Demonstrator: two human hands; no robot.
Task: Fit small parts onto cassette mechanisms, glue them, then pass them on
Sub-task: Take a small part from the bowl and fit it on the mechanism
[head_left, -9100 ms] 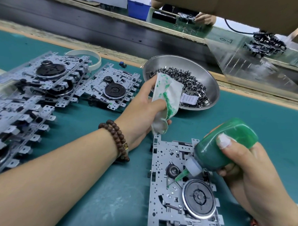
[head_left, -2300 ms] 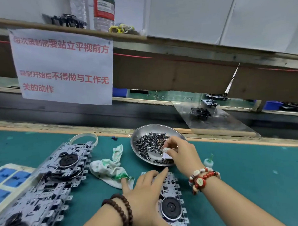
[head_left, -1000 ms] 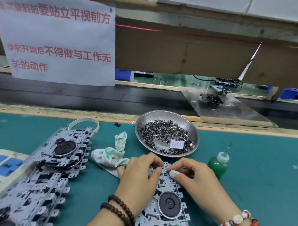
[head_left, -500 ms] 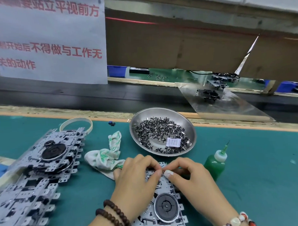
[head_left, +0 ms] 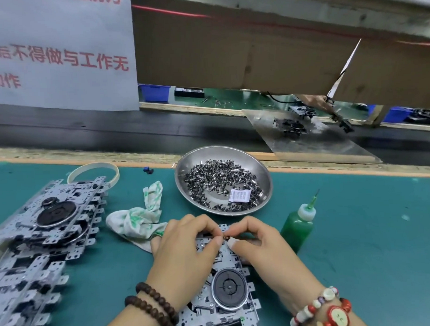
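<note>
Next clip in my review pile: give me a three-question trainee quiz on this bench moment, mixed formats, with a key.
1. True or false: the glue bottle stands upright on the mat, with neither hand touching it.
2. Multiple choice: where is the rag? A) in the bowl B) on the mat, left of the hands C) in the right hand
3. Fill in: both hands, left hand included, work at the far end of the ____ lying on the mat.

Key: 1 true; 2 B; 3 mechanism
</note>
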